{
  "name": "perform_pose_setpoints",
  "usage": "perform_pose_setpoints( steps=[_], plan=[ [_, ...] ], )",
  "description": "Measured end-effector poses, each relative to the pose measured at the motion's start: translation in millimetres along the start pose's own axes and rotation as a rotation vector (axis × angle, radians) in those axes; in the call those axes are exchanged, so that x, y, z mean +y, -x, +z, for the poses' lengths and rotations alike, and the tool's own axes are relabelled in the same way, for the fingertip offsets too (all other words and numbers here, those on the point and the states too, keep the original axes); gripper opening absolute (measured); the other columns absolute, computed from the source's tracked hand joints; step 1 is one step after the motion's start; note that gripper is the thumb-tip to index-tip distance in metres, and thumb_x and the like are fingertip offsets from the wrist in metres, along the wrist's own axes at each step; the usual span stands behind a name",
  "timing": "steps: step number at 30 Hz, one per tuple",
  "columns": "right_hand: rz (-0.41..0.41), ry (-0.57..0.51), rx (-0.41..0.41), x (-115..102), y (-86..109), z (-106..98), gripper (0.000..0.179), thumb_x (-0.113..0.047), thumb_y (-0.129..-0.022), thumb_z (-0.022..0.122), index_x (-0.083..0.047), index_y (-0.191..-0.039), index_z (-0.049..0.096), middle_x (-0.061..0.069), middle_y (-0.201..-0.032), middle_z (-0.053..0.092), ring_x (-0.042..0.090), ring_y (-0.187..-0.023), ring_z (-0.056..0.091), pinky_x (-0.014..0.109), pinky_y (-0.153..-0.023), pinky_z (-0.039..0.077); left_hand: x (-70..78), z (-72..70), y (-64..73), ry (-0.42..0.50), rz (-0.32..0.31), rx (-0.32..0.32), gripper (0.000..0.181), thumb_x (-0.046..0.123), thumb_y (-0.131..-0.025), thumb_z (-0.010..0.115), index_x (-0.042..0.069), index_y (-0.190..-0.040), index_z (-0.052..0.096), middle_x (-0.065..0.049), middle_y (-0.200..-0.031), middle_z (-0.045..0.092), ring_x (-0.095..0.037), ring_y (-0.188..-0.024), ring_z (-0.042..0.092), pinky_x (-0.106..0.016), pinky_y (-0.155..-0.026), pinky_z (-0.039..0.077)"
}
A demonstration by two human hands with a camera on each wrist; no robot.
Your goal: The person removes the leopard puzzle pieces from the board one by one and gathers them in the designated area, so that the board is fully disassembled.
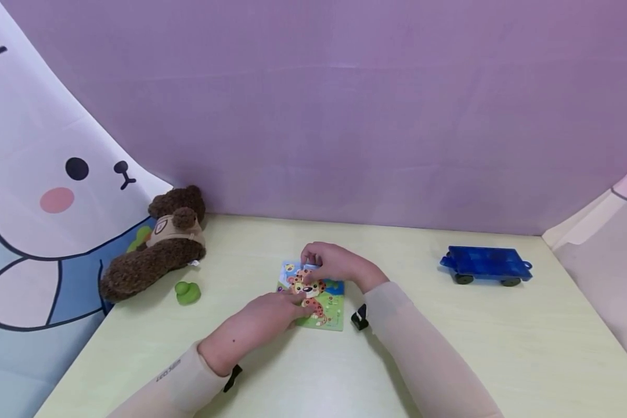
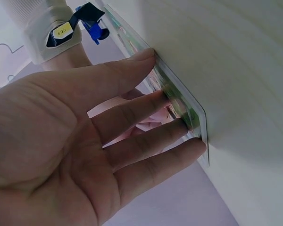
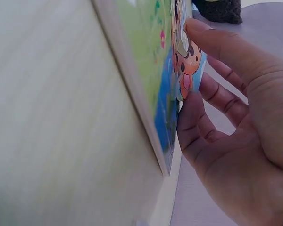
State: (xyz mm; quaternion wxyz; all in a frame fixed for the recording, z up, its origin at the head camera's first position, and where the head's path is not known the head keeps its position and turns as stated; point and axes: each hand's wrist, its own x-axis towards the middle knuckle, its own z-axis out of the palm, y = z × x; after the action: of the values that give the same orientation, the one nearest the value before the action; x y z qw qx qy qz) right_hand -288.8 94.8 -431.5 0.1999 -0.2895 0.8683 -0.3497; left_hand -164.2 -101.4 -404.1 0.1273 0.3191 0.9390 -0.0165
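Observation:
A jigsaw puzzle board (image 1: 334, 316) with a spotted leopard on green and blue lies flat on the table. My left hand (image 1: 266, 316) comes over its near left side, and fingertips touch the picture. In the left wrist view the fingers of the left hand (image 2: 137, 136) are spread and nearly straight, thumb at the board's edge (image 2: 200, 110). My right hand (image 1: 339, 267) is over the far part of the board. The right wrist view shows that hand (image 3: 240, 113) pinching a puzzle piece (image 3: 192, 61) with a leopard ear, tilted up from the board. Fingers hide part of the picture.
A brown teddy bear (image 1: 154, 264) lies at the back left, near a small green duck toy (image 1: 187, 293). On the right stands a blue toy wagon (image 1: 486, 262) with black wheels. A purple cloth (image 1: 345, 128) hangs behind the table (image 1: 271, 383).

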Motion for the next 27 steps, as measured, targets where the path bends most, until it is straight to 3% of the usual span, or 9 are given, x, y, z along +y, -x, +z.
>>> perform_pose_setpoints(
  steps=[8,17,27],
  plan=[
    [-0.01,0.001,0.012,1.9,1.0,1.0,0.027,-0.02,-0.098,0.08,-0.018,-0.12,0.065,0.002,-0.11,0.064,0.02,-0.1,0.057,0.035,-0.091,0.052,0.2,-0.4,1.0,0.001,0.002,0.009,0.049,0.005,-0.102,0.068,0.03,-0.144,0.069,-0.008,-0.158,0.061,-0.033,-0.145,0.06,-0.05,-0.116,0.056],
    [-0.053,0.01,0.021,5.9,1.4,1.4,0.014,-0.018,-0.108,0.063,-0.015,-0.122,0.065,0.003,-0.111,0.067,0.016,-0.097,0.06,0.032,-0.089,0.054,-1.1,0.7,0.9,0.008,0.005,0.007,0.049,0.004,-0.102,0.066,0.029,-0.144,0.069,-0.008,-0.158,0.061,-0.033,-0.146,0.059,-0.05,-0.118,0.055],
    [0.025,-0.084,0.044,5.1,5.8,0.4,0.02,-0.016,-0.107,0.061,-0.013,-0.125,0.069,0.003,-0.104,0.07,0.015,-0.089,0.064,0.03,-0.087,0.057,-0.1,-0.6,1.4,0.011,0.007,0.01,0.047,0.007,-0.102,0.067,0.028,-0.144,0.069,-0.009,-0.157,0.061,-0.032,-0.145,0.06,-0.05,-0.118,0.055]
  ],
)
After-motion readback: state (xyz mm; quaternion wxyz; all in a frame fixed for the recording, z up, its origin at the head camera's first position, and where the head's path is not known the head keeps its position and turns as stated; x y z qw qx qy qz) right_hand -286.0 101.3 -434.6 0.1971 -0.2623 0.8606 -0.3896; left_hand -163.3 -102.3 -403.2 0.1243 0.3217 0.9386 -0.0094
